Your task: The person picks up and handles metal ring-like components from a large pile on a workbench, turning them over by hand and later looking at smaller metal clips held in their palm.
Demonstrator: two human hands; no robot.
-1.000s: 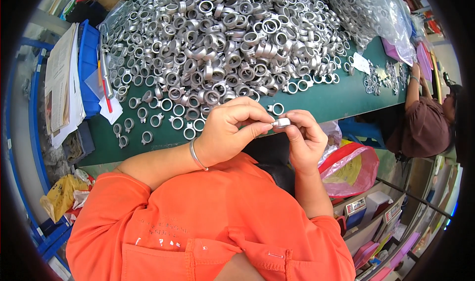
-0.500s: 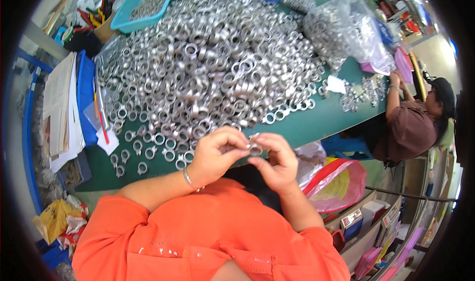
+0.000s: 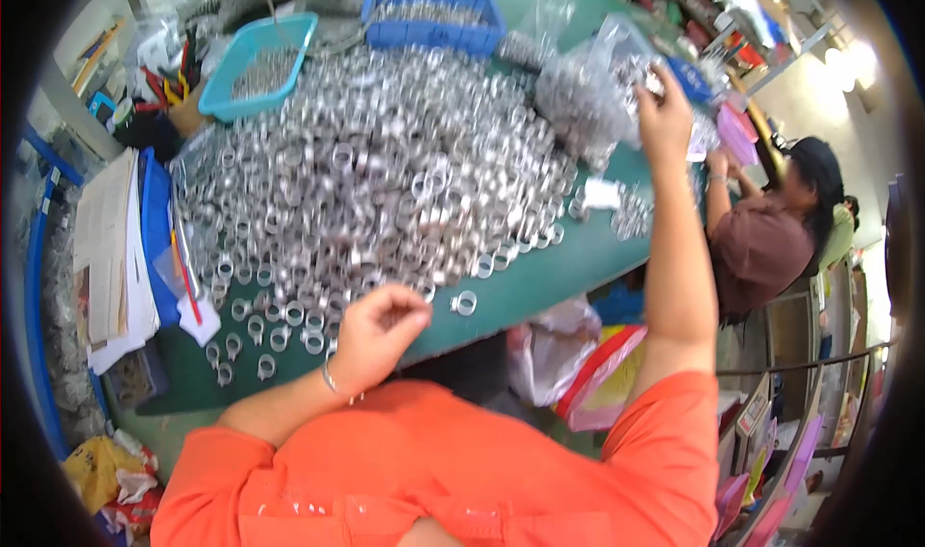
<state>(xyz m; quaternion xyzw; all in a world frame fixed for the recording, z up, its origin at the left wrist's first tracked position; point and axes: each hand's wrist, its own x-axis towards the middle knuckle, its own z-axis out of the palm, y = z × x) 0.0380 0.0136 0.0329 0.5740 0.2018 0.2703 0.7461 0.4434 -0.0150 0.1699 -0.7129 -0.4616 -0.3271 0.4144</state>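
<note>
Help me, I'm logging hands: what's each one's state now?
Left hand: curled, nearly closed; whether holding anything cannot be told.
Right hand: outstretched, partly curled; whether holding anything cannot be told.

Two orange-sleeved hands point(image 3: 378, 330) point(image 3: 667, 128), one turquoise tray point(image 3: 229, 113) and one black cap point(image 3: 815, 161) are counted; metal rings point(image 3: 366, 186) are too many to count.

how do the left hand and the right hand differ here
The left hand is low, by the near edge of the green table; the right hand is farther out, near the clear bag of metal parts. A bracelet circles the left hand's wrist; none shows on the right hand's. Both hands are bare, with arms coming from orange sleeves.
</note>
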